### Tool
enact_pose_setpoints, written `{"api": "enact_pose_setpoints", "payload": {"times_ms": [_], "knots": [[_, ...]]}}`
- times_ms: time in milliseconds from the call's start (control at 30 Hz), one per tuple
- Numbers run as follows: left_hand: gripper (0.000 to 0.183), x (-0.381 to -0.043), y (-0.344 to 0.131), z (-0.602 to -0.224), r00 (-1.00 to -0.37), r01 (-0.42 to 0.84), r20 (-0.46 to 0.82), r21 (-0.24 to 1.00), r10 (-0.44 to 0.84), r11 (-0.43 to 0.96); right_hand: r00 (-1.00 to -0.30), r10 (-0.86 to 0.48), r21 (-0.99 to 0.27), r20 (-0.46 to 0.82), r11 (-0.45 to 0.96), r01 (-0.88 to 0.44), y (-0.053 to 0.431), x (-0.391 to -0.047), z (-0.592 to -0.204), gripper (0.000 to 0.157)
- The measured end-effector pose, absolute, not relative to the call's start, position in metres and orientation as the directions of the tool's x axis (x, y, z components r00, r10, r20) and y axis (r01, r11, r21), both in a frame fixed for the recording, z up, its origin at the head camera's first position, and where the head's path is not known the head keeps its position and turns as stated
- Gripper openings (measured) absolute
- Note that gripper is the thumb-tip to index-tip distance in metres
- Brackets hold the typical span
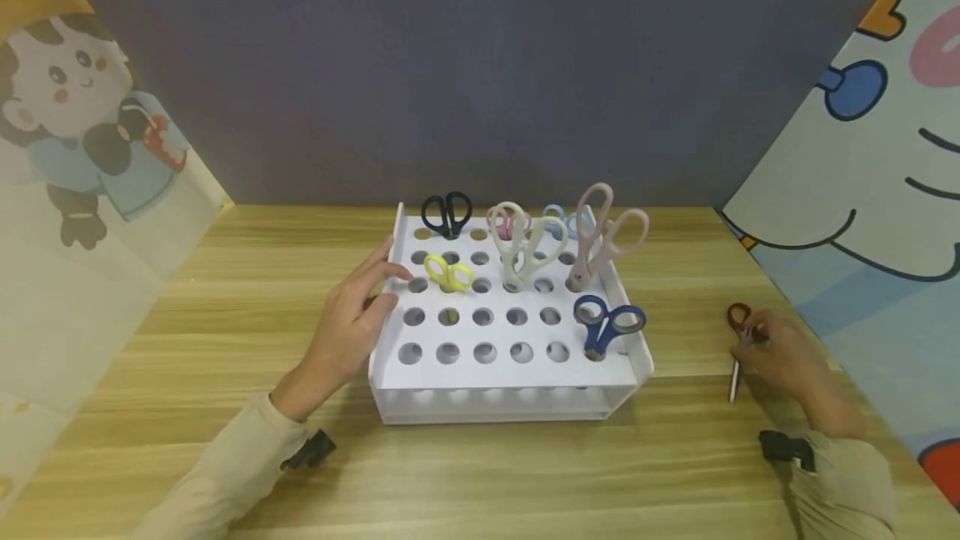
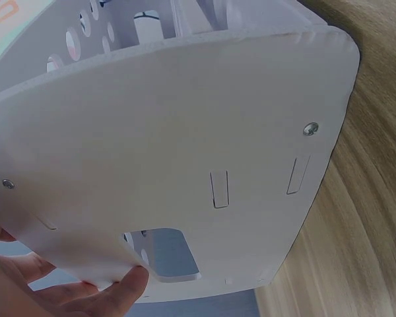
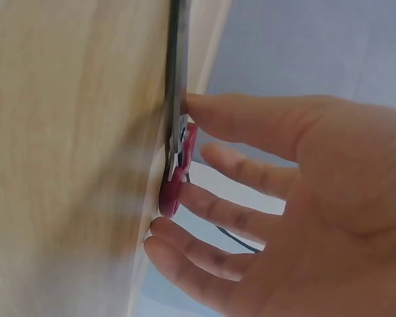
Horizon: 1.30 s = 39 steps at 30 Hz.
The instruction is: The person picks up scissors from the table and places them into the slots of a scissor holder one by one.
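A white rack with rows of round holes stands on the table. My left hand grips its left side panel, thumb on the outer face and fingers over the edge. Off to the right, my right hand holds red-handled scissors low at the tabletop. In the right wrist view, the thumb touches the scissors near the pivot and a finger meets the red handle. Their blades point toward me. Part of the handles is hidden by the hand in the head view.
Standing in the rack are black scissors, yellow scissors, white scissors, large pink scissors, navy scissors, small pink scissors and light blue scissors. A grey wall rises behind the wooden table.
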<state>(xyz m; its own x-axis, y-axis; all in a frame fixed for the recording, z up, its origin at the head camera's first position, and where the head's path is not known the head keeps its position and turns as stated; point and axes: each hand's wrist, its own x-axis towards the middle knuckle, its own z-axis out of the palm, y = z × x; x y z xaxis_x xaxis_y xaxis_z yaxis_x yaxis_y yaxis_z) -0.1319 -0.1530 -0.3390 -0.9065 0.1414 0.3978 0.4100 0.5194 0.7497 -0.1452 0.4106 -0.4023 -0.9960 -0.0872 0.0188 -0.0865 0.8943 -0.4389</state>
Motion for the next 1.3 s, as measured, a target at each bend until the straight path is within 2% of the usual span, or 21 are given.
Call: {"api": "enact_pose_setpoints", "payload": {"times_ms": [233, 400, 600, 767, 1033, 1300], "knots": [[0.024, -0.132, -0.153, -0.339, -0.907, 0.411, 0.397, 0.753, 0.143, 0.514, -0.994, -0.008, -0.384, -0.109, 0.923, 0.035, 0.410, -0.145, -0.395, 0.081], [0.025, -0.132, -0.153, -0.339, -0.905, 0.414, 0.400, 0.753, 0.144, 0.512, -0.987, -0.016, -0.346, -0.158, 0.937, 0.040, 0.409, -0.143, -0.391, 0.071], [0.024, -0.132, -0.153, -0.339, -0.903, 0.418, 0.406, 0.747, 0.143, 0.517, -0.993, 0.008, -0.320, -0.119, 0.946, 0.046, 0.406, -0.140, -0.390, 0.051], [0.024, -0.132, -0.153, -0.339, -0.902, 0.421, 0.408, 0.751, 0.144, 0.508, -0.996, 0.043, -0.264, -0.084, 0.962, 0.064, 0.404, -0.135, -0.391, 0.055], [0.024, -0.131, -0.153, -0.339, -0.905, 0.414, 0.400, 0.750, 0.144, 0.517, -0.991, 0.090, -0.405, -0.103, 0.906, 0.124, 0.404, -0.136, -0.394, 0.051], [0.024, -0.131, -0.153, -0.339, -0.905, 0.414, 0.400, 0.758, 0.143, 0.504, -0.992, 0.119, -0.390, -0.035, 0.912, 0.123, 0.401, -0.137, -0.392, 0.047]]}}
